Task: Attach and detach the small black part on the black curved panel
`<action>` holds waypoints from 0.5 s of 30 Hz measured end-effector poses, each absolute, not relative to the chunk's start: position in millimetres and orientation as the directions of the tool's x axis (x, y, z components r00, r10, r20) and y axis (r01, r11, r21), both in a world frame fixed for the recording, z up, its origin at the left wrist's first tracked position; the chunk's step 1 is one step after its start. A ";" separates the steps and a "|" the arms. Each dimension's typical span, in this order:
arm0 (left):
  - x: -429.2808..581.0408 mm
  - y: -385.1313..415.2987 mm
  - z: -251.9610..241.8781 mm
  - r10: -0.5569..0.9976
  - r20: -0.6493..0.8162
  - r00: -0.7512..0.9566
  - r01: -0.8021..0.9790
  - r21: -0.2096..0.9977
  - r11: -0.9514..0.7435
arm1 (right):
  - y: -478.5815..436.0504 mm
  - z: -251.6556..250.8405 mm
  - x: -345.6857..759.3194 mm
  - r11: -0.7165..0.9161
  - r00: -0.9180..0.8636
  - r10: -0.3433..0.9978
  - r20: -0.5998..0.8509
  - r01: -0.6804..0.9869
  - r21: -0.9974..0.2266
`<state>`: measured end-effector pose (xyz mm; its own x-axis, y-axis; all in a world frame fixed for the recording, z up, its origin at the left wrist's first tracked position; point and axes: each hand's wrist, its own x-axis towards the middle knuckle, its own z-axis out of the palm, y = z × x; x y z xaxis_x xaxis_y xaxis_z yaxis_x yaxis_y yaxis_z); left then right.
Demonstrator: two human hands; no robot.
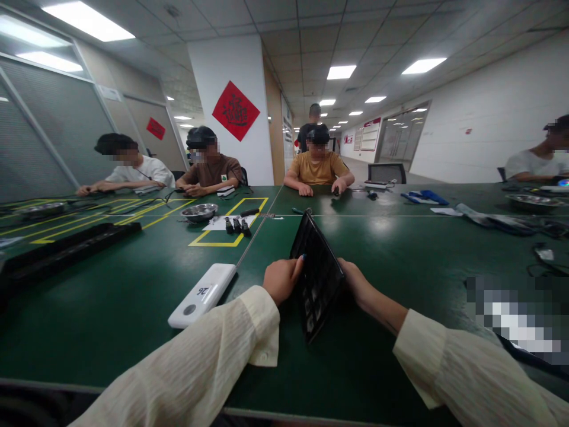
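A flat black panel (317, 279) with rows of squarish shapes on its face stands tilted up on edge in front of me; its exact kind is unclear. My left hand (281, 280) grips it from the left, with the thumb, blue at the nail, lying on the face. From the right, my right hand (357, 284) holds the other side, its fingertips hidden behind the panel. A small metal ring (308, 212) shows at the panel's far top corner. Left of my left hand lies a white power bank (203, 296) marked 26.
The green table (400, 261) carries a metal bowl (199, 213), several black cylindrical parts (237, 226) on white paper, and a long black tray (71, 252) at left. Cloth and cables lie at right. People sit along the far side; one person (318, 169) faces me.
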<state>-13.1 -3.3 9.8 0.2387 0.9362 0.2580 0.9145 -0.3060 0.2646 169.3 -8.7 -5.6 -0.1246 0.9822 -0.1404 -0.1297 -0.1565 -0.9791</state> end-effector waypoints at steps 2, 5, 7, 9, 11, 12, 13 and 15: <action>-13.2 -3.4 9.1 0.936 0.261 0.237 0.907 0.285 -0.309 | -10.9 -4.5 168.5 -0.147 -0.116 0.985 -0.131 -0.135 -0.980; -13.3 -4.7 8.9 0.930 0.271 0.249 0.877 0.345 -0.335 | -11.6 -5.0 168.4 -0.126 -0.103 0.988 -0.111 -0.145 -0.981; -13.4 -6.0 9.7 0.926 0.273 0.261 0.855 0.379 -0.353 | -10.9 -6.3 168.8 -0.112 -0.083 0.992 -0.100 -0.151 -0.982; -13.3 -7.2 11.1 0.921 0.274 0.279 0.840 0.395 -0.372 | -10.1 -7.7 169.4 -0.104 -0.056 0.994 -0.097 -0.143 -0.984; -13.1 -8.0 12.2 0.915 0.269 0.301 0.825 0.407 -0.391 | -9.5 -9.2 170.4 -0.097 -0.045 0.995 -0.092 -0.137 -0.986; -12.9 -8.2 12.5 0.914 0.264 0.309 0.820 0.413 -0.396 | -9.2 -10.0 171.0 -0.094 -0.047 0.995 -0.088 -0.136 -0.986; -12.8 -8.2 12.5 0.915 0.259 0.309 0.819 0.416 -0.394 | -9.0 -10.8 171.6 -0.091 -0.052 0.995 -0.084 -0.136 -0.987; -12.8 -7.7 11.7 0.926 0.241 0.292 0.833 0.412 -0.370 | -8.5 -12.0 172.4 -0.085 -0.055 0.995 -0.078 -0.136 -0.987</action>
